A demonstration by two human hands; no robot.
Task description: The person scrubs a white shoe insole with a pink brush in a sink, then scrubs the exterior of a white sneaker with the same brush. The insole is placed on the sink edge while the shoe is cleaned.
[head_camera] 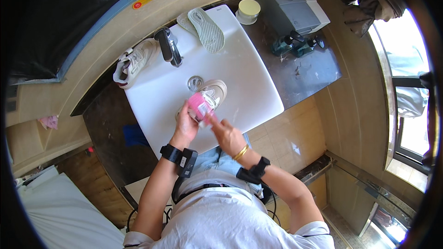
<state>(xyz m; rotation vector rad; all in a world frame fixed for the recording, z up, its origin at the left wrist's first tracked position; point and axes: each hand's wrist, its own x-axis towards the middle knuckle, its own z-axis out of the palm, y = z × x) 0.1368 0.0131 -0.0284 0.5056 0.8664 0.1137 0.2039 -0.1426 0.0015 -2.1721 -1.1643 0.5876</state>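
Note:
Over the white sink basin [249,72], my left hand [187,124] grips a light-coloured sneaker [218,91], its toe pointing away from me near the metal drain [195,83]. My right hand [228,138] holds a pink brush [199,105] by its handle, the blurred head lying over the sneaker's upper. The bristles are hidden. A second white sneaker [136,60] rests at the basin's left rim, beside the chrome faucet [169,48]. Two pale insoles [207,31] lie overlapping on the basin's back ledge.
Right of the basin, the dark counter [301,79] holds a yellow-lidded jar [249,8], a grey box [292,10] with glass cups on top, and two teal pump bottles [283,45]. A blue cloth [135,135] lies on the left counter. A window is at the far right.

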